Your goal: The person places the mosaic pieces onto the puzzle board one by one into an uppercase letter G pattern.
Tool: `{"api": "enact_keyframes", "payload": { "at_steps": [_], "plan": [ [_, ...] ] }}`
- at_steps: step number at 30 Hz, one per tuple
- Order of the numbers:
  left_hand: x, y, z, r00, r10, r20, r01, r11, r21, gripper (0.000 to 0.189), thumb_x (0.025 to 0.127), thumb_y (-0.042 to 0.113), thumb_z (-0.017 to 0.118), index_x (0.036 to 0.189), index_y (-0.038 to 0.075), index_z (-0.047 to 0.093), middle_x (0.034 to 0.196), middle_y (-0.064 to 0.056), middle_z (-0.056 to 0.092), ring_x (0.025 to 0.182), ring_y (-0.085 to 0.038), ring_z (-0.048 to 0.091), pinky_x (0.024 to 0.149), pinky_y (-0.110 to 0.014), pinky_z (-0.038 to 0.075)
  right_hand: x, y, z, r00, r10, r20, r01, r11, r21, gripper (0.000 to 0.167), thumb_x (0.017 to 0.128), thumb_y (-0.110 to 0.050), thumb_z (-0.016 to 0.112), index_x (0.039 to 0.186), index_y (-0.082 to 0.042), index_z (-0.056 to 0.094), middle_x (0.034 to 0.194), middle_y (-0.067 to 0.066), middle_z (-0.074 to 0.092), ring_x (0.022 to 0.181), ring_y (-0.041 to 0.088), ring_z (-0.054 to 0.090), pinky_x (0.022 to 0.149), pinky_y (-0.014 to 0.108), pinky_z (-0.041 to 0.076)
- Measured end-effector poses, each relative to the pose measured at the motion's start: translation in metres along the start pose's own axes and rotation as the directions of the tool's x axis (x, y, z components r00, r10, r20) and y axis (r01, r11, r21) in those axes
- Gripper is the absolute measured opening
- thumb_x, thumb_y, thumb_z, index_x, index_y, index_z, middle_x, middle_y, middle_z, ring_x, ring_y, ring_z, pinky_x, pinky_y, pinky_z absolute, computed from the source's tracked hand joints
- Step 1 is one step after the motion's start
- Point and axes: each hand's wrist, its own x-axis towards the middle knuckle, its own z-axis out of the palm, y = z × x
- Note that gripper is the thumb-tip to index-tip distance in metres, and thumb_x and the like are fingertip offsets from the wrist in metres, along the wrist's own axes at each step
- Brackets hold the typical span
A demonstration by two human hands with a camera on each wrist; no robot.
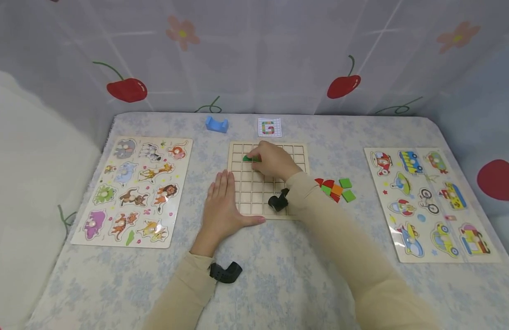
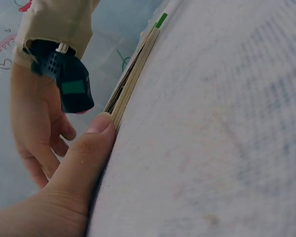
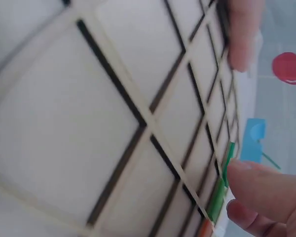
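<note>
Your left hand [image 1: 223, 206], fingers straight, braces the board's [image 1: 246, 197] near-left corner; your right hand [image 1: 275, 160] pinches a green tile [image 1: 247, 158]. The card [image 1: 269, 128] shows "G"; the curtain [image 2: 2, 48] reads "happy".

Animal puzzle [image 1: 133, 194], vehicle puzzle [image 1: 433, 206]

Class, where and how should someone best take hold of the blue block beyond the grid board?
Probably pinch the blue block at its low middle, thumb on the near face, fingers behind, coming from above: two raised ends flank that dip, which may help centre the grip. The left hand, at the near-left corner of the grid board, seems well placed.
</note>
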Motion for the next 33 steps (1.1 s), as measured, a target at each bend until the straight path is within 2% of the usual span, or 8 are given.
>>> {"api": "enact_keyframes", "payload": {
  "at_steps": [5, 9, 12, 16, 19, 23, 27, 33],
  "plan": [
    [0.001, 0.001, -0.001, 1.0, -0.005, 0.006, 0.005, 1.0, -0.006, 0.151, 0.054, 0.095, 0.061, 0.159, 0.002, 0.005, 0.168, -0.015, 0.003, 0.156, -0.029, -0.002, 0.127, -0.045, 0.005, -0.024, 0.021, -0.015, 0.999, -0.029, -0.035, 0.03, 0.999, 0.029, 0.043, 0.096, -0.019, 0.065, 0.139, -0.02, 0.059, 0.104, 0.004, 0.058, 0.087, 0.022, 0.052, 0.075, 0.035, 0.045],
    [0.001, 0.001, 0.0, 1.0, -0.008, 0.012, 0.009, 1.0, -0.012, 0.151, 0.054, 0.095, 0.061, 0.159, 0.003, 0.004, 0.168, -0.015, 0.002, 0.156, -0.028, -0.002, 0.127, -0.045, 0.005, -0.051, 0.052, -0.027, 0.999, 0.022, -0.038, -0.018, 0.996, 0.085, 0.043, 0.095, -0.021, 0.065, 0.137, -0.017, 0.059, 0.103, 0.006, 0.058, 0.082, 0.023, 0.049, 0.071, 0.035, 0.042],
    [0.0, 0.001, 0.0, 1.0, -0.01, 0.016, 0.01, 1.0, -0.012, 0.152, 0.054, 0.095, 0.062, 0.159, 0.003, 0.003, 0.168, -0.015, 0.001, 0.156, -0.028, -0.003, 0.127, -0.045, 0.005, -0.077, 0.079, -0.034, 0.996, 0.083, -0.03, -0.079, 0.991, 0.106, 0.044, 0.096, -0.023, 0.064, 0.138, -0.016, 0.057, 0.107, 0.008, 0.057, 0.085, 0.024, 0.049, 0.07, 0.035, 0.043],
    [0.0, 0.002, 0.0, 1.0, -0.009, 0.021, 0.01, 1.0, -0.02, 0.152, 0.054, 0.094, 0.063, 0.159, 0.004, 0.002, 0.168, -0.014, 0.0, 0.156, -0.027, -0.004, 0.127, -0.045, 0.004, -0.112, 0.114, -0.042, 0.992, 0.124, -0.023, -0.122, 0.99, 0.064, 0.044, 0.098, -0.019, 0.061, 0.141, -0.01, 0.054, 0.114, 0.014, 0.057, 0.097, 0.028, 0.05, 0.078, 0.039, 0.047],
    [0.0, 0.001, 0.0, 1.0, -0.006, 0.016, 0.006, 1.0, -0.025, 0.151, 0.054, 0.093, 0.064, 0.159, 0.004, 0.002, 0.168, -0.014, 0.0, 0.156, -0.027, -0.004, 0.127, -0.045, 0.004, -0.131, 0.133, -0.047, 0.988, 0.154, -0.018, -0.153, 0.988, 0.023, 0.044, 0.098, -0.017, 0.061, 0.141, -0.008, 0.054, 0.116, 0.017, 0.057, 0.101, 0.031, 0.05, 0.085, 0.045, 0.048],
    [0.0, 0.0, 0.0, 1.0, -0.009, 0.008, 0.009, 1.0, -0.022, 0.151, 0.054, 0.093, 0.064, 0.159, 0.004, 0.002, 0.168, -0.014, 0.0, 0.156, -0.027, -0.004, 0.127, -0.044, 0.004, -0.142, 0.147, -0.049, 0.978, 0.207, -0.013, -0.207, 0.978, -0.014, 0.043, 0.097, -0.017, 0.063, 0.138, -0.009, 0.057, 0.116, 0.018, 0.056, 0.101, 0.032, 0.051, 0.089, 0.051, 0.048],
    [-0.001, 0.0, 0.0, 1.0, -0.009, 0.009, 0.01, 1.0, -0.026, 0.151, 0.054, 0.093, 0.064, 0.159, 0.004, 0.002, 0.168, -0.014, -0.001, 0.156, -0.027, -0.005, 0.127, -0.044, 0.004, -0.144, 0.154, -0.048, 0.971, 0.24, -0.013, -0.24, 0.97, -0.038, 0.04, 0.096, -0.016, 0.064, 0.135, -0.009, 0.06, 0.117, 0.019, 0.055, 0.099, 0.033, 0.052, 0.086, 0.051, 0.049],
    [-0.001, 0.001, 0.0, 1.0, -0.006, 0.006, 0.006, 0.999, -0.031, 0.151, 0.054, 0.093, 0.064, 0.159, 0.004, 0.003, 0.168, -0.014, 0.0, 0.156, -0.027, -0.004, 0.127, -0.044, 0.004, -0.146, 0.16, -0.049, 0.965, 0.26, -0.018, -0.26, 0.966, 0.014, 0.031, 0.096, -0.015, 0.064, 0.125, -0.006, 0.062, 0.118, 0.019, 0.057, 0.104, 0.033, 0.052, 0.091, 0.053, 0.048]
  ]
}}
